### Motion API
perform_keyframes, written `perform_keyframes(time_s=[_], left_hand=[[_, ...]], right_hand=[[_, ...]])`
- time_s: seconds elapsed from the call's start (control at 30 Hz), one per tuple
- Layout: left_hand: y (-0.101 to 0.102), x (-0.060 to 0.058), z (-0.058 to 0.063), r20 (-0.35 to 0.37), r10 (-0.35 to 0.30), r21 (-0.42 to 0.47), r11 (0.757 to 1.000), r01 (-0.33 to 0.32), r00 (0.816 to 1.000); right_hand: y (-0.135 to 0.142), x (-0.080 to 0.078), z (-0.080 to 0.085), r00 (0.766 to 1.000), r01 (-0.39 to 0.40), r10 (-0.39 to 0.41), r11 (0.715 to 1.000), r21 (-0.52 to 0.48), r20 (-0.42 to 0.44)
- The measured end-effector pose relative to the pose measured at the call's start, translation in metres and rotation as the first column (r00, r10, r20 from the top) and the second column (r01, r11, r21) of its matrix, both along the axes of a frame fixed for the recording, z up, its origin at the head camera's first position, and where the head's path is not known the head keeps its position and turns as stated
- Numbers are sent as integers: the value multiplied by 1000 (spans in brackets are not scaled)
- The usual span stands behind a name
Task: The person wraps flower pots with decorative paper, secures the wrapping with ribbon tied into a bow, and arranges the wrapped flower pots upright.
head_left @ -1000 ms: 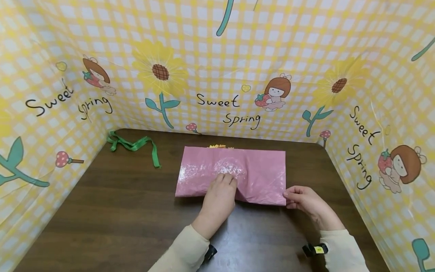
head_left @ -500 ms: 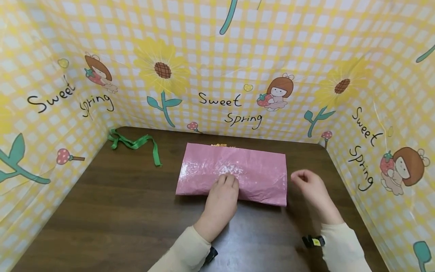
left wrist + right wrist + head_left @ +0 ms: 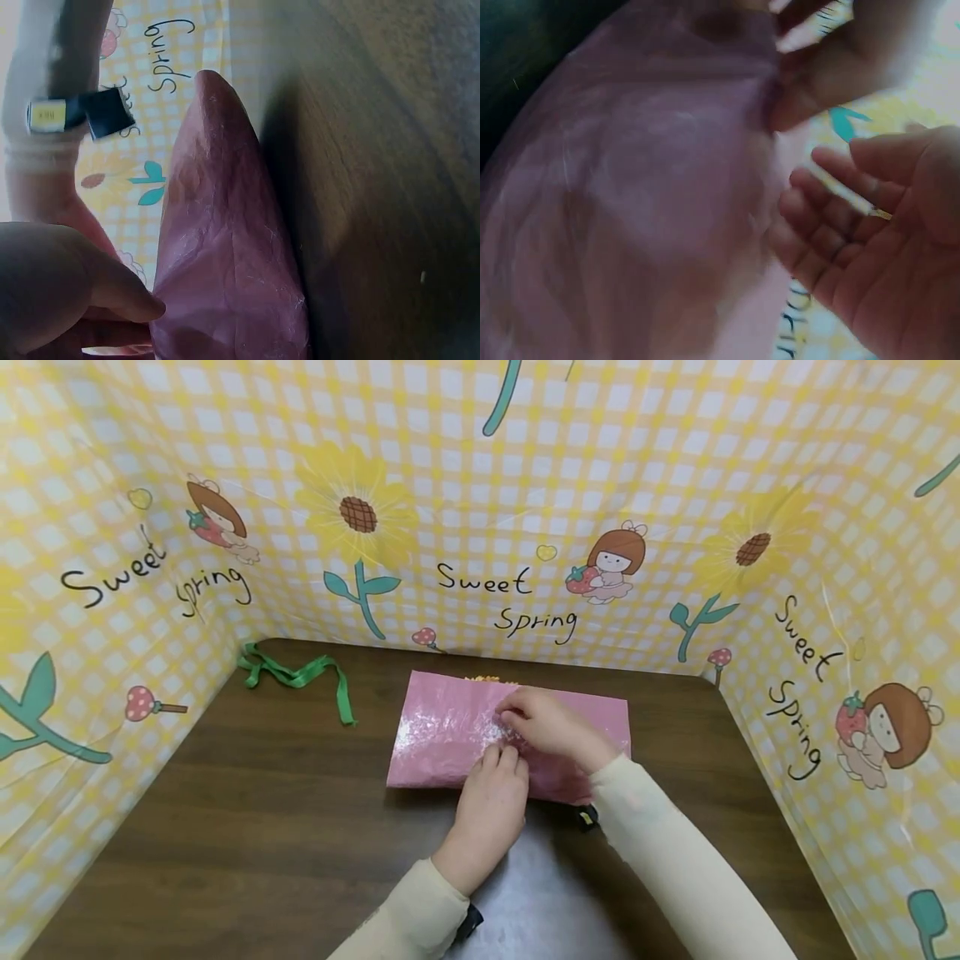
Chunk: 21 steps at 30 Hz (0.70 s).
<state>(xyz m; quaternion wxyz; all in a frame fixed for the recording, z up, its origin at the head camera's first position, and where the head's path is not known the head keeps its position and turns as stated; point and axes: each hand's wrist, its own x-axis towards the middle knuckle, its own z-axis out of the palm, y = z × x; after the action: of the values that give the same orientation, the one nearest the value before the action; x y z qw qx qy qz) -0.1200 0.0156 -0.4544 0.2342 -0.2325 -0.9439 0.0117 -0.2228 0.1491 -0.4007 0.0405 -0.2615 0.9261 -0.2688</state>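
Observation:
A pink sheet of glossy wrapping paper lies folded over something bulging, whose bulk is hidden. Small yellow, flower-like bits peep out past its far edge. My left hand holds the paper near its middle with bent fingers; in the left wrist view the thumb touches the pink surface. Over the right half of the paper reaches my right hand, its fingers loosely bent, holding nothing. In the right wrist view its fingers lie close beside the paper, and contact is unclear.
A crumpled green ribbon lies at the table's far left corner. Yellow checked cloth walls in the back and both sides of the dark wooden table. Each wrist carries a small black device.
My right hand has let go of the paper's near right corner, lifted, and swung left over the paper to beside the left hand. The left hand stays on the paper.

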Motion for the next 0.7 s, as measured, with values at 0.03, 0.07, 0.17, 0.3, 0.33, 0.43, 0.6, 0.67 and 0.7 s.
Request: perform_keyframes(time_s=[0.03,0.07,0.17,0.3,0.33,0.43,0.6,0.67,0.7], left_hand=[[0,0,0,1,0,-2,1000,0,1000],[0,1,0,2,2,-3,1000,-2,1000],[-1,2,0,6,10,-4,1000,-10,1000],[-1,3,-1,3,8,12,1000,-8,1000],[-1,2,-1,2,6,17,1000,-6,1000],[0,2,-2,3,-3,32,999,3,1000],[-2,2,-2,15,-7,43,999,6,1000],[-3,2,-1,13,-8,52,999,7,1000],[-3,2,-1,11,-9,57,998,8,1000]], right_hand=[[-5,-3,-2,1000,-4,4,999,33,3],[-9,-5,-5,1000,-6,6,998,66,2],[-15,-11,-11,1000,-3,5,994,113,-16],[-13,-12,-11,996,32,-25,995,90,-82],[-12,-11,-10,994,41,-33,996,80,-107],[-9,-2,-5,985,65,-50,994,85,-162],[-7,20,-6,986,41,-27,996,81,-166],[-7,27,-8,985,32,-19,997,70,-170],[-8,30,-10,985,33,-21,998,63,-172]])
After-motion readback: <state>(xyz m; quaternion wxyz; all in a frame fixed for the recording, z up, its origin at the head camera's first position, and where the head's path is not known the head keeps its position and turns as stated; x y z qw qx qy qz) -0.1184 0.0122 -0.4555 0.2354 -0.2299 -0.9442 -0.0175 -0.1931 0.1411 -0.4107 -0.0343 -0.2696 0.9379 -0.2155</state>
